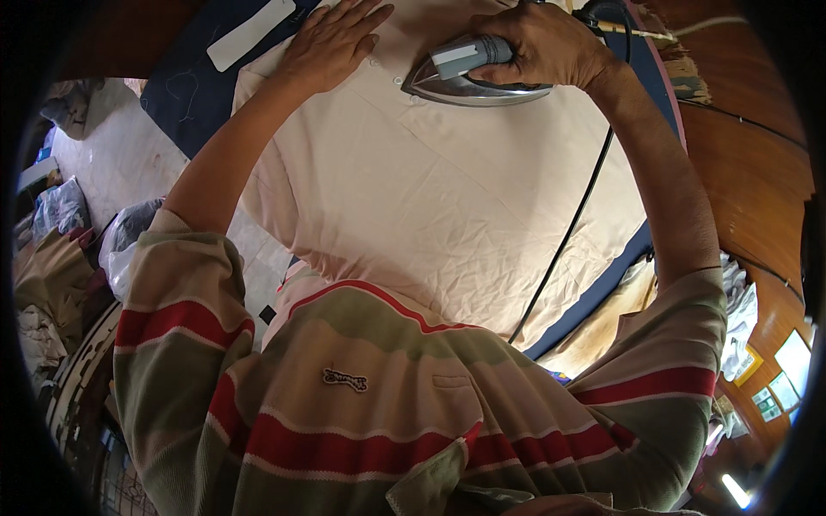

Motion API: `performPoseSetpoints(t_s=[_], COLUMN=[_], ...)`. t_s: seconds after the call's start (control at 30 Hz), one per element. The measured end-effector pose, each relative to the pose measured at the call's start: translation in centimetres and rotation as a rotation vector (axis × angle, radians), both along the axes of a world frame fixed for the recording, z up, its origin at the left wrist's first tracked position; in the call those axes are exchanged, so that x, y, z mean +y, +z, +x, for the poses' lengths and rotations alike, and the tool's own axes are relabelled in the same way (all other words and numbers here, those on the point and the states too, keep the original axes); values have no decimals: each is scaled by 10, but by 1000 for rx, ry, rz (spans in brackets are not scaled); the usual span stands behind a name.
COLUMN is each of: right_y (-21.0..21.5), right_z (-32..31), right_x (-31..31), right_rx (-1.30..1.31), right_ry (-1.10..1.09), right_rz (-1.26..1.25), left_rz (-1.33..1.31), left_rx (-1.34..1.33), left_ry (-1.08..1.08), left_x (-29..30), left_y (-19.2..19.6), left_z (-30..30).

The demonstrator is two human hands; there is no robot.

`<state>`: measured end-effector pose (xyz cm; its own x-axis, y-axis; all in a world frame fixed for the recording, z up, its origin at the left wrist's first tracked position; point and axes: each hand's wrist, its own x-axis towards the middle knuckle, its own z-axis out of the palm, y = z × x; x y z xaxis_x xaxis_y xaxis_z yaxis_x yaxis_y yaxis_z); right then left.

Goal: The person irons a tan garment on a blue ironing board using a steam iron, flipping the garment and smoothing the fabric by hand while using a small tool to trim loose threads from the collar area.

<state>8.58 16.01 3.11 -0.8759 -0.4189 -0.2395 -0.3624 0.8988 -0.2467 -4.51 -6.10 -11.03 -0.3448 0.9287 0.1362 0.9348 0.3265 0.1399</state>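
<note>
A cream buttoned shirt [447, 172] is spread over a dark blue ironing board [185, 107]. Smooth in its upper part, the cloth is creased toward my body. My right hand [546, 43] is closed around the grey handle of a clothes iron [482, 93], whose metal sole lies on the shirt beside a row of small buttons. To the left of the iron, my left hand [335, 43] rests flat on the cloth with its fingers stretched out. Part of the iron's handle is hidden by my right hand.
The iron's black cord [578, 219] runs across the shirt toward my body. A white flat strip [249, 34] lies on the board's far left. Plastic-wrapped bundles [129, 236] and piled clothes [52, 275] are on the left. A brown wooden wall [753, 163] stands on the right.
</note>
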Motion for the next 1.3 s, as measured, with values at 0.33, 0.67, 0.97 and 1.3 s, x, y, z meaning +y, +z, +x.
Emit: performPoseSetpoints(t_s=[0.33,0.67,0.97,1.3], right_y=[3,-9,-6,-2], right_z=[-5,87,99,111], right_x=[1,-45,-79,-108], right_rx=[-71,8,-7,-22], right_ry=[-42,-650,-763,-871], right_rz=[-94,-43,-80,-188], left_rz=[-9,-9,-96,-33], left_rx=[-60,13,-26,-50], left_ry=[-5,-23,-62,-73], left_x=[1,3,-1,-8], left_y=[8,1,10,2], left_z=[-2,-4,-15,-17])
